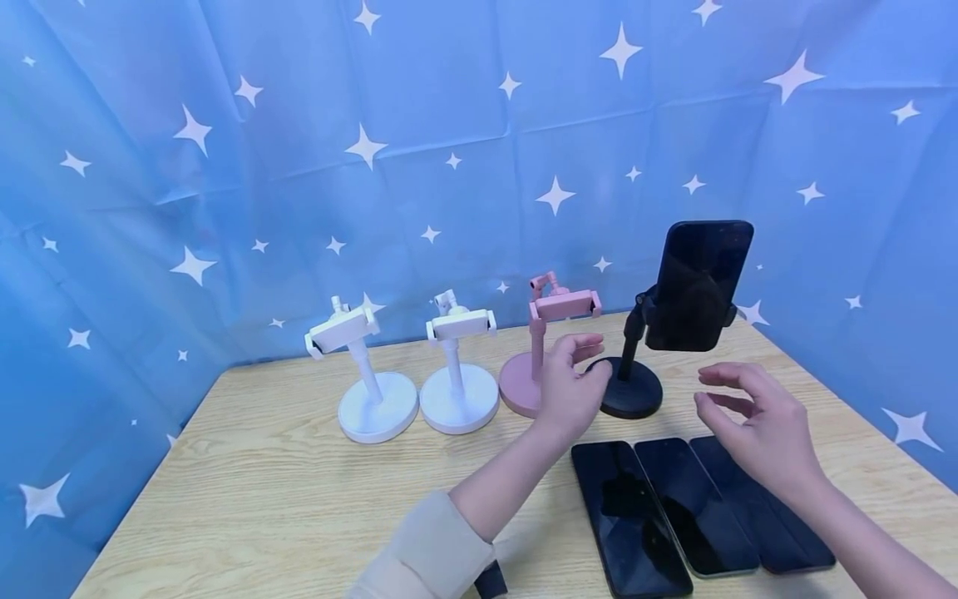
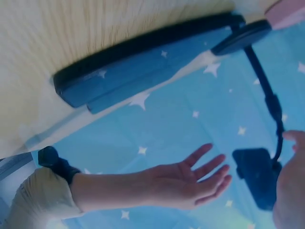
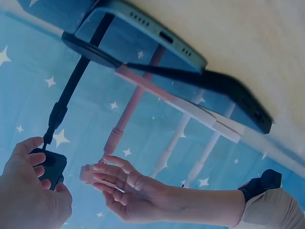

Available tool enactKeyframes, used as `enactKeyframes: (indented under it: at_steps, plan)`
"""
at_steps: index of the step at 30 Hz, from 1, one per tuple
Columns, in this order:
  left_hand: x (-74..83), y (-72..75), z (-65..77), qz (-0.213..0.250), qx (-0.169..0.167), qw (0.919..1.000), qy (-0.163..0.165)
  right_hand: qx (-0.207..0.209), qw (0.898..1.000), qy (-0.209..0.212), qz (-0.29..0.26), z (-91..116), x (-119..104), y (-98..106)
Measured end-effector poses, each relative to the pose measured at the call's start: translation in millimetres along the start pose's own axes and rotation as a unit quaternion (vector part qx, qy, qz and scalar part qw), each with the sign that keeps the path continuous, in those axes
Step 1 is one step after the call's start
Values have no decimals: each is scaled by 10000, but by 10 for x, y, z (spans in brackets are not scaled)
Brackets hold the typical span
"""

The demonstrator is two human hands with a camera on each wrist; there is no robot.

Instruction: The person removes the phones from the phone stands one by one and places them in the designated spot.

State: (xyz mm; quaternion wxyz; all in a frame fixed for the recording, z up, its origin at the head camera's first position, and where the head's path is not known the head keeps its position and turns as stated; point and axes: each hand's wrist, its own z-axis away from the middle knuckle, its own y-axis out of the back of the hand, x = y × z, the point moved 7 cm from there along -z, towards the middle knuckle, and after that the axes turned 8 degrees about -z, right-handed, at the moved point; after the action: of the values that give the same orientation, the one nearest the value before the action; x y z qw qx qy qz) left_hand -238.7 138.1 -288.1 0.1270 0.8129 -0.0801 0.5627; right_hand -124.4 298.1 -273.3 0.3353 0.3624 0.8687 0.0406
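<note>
A black phone (image 1: 699, 279) stands upright in the clamp of a black phone stand (image 1: 630, 399). My left hand (image 1: 572, 389), fingers loosely bent and holding nothing, is in front of the gap between that stand and a pink phone stand (image 1: 516, 387). To the right, my right hand (image 1: 771, 428) hovers below the mounted phone with thumb and fingers apart, nothing between them. Under it lie three dark phones side by side: a left one (image 1: 624, 516), a middle one (image 1: 699, 507) and a right one (image 1: 793, 532), which the right hand partly covers.
Two white phone stands, one far left (image 1: 377, 408) and one beside it (image 1: 459, 399), stand left of the pink one with unfilled clamps. A blue star-patterned curtain (image 1: 419, 91) hangs behind the wooden table (image 1: 284, 482). A dark band (image 1: 490, 580) shows by the left sleeve.
</note>
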Motion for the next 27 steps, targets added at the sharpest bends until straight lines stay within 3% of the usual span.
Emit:
enactKeyframes:
  at_steps: [7,11,19,27]
  plan:
    - [205,-142,-20,33,-285,9992,-284,114,9995,238,-186,-114,-96,17]
    - [317,-221,-71,-43,-218,9984,-522,120,9987,436,-241,-185,-154,38]
    - [406,-316,-221,-238,-136,9981,-552,254,9972,621,-325,-386,-239,116]
    - [382,-346,-328,-432,-153,9976,-523,564,9982,162,-145,-609,-149,233]
